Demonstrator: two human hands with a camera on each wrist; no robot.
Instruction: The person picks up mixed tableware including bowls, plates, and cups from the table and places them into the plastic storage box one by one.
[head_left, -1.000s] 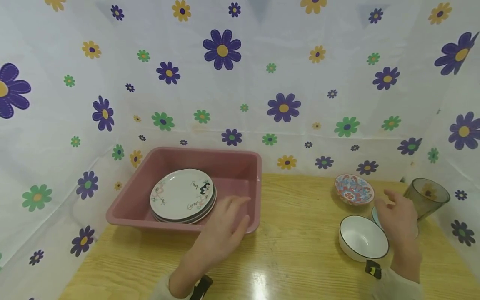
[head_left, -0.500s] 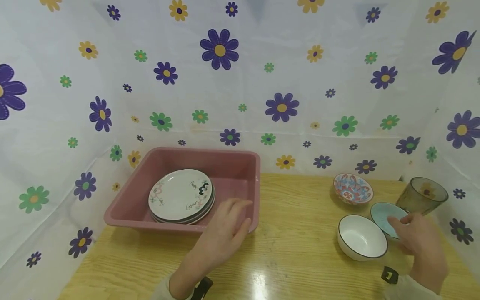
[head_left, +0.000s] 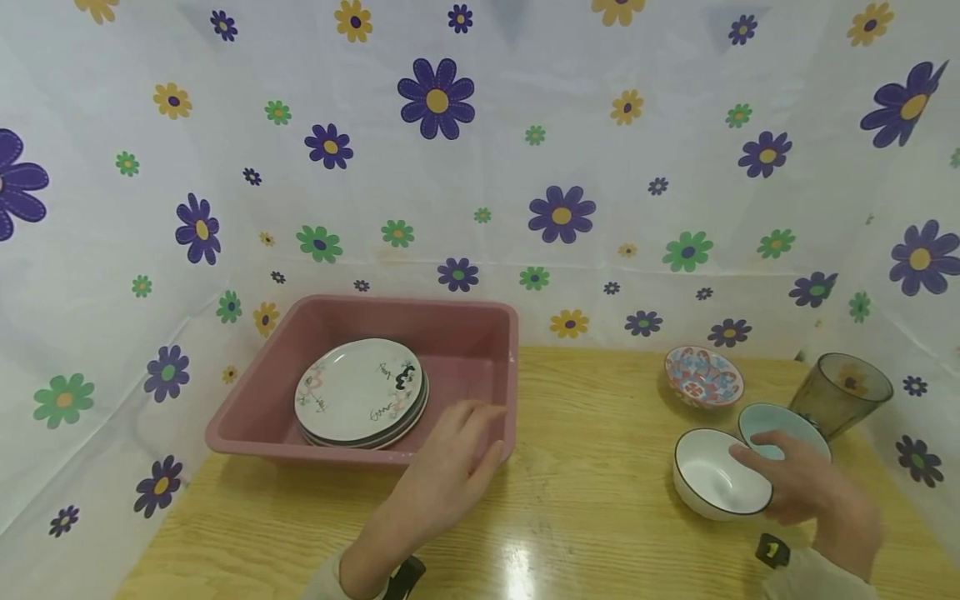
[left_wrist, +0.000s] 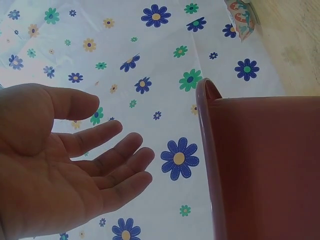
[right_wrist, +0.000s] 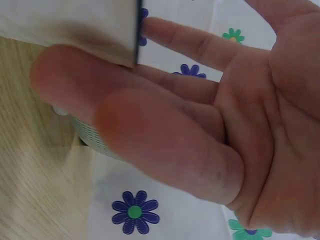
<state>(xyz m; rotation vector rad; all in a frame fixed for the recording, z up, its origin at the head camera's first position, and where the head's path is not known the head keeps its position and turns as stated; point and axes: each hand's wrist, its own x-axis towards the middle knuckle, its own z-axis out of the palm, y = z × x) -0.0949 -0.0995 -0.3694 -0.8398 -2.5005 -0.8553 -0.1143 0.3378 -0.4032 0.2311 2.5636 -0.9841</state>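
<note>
At the right of the table stands a white bowl (head_left: 708, 475) with a dark rim, and my right hand (head_left: 813, 492) is right at its near right side. The digits, fairly straight, reach across the rim in the head view. Up close in the right wrist view, the bowl's pale wall (right_wrist: 70, 22) overlaps the fingers. A light blue bowl (head_left: 795, 429) sits just behind, partly hidden by this hand. My left hand (head_left: 450, 471), fingers loosely spread and holding nothing, hovers by the front right rim of a pink basin (head_left: 468, 379). Stacked plates (head_left: 356, 392) lie in the basin.
Behind the white bowl is a red-and-blue patterned bowl (head_left: 703, 379). A tall smoky glass (head_left: 843, 396) leans at the far right beside the light blue bowl. A flower-print sheet (head_left: 495, 158) encloses the back and sides of the wooden table (head_left: 592, 433).
My right hand has gone from above the light blue bowl, out to the right, then back left to the white bowl's rim. My left hand has stayed by the basin.
</note>
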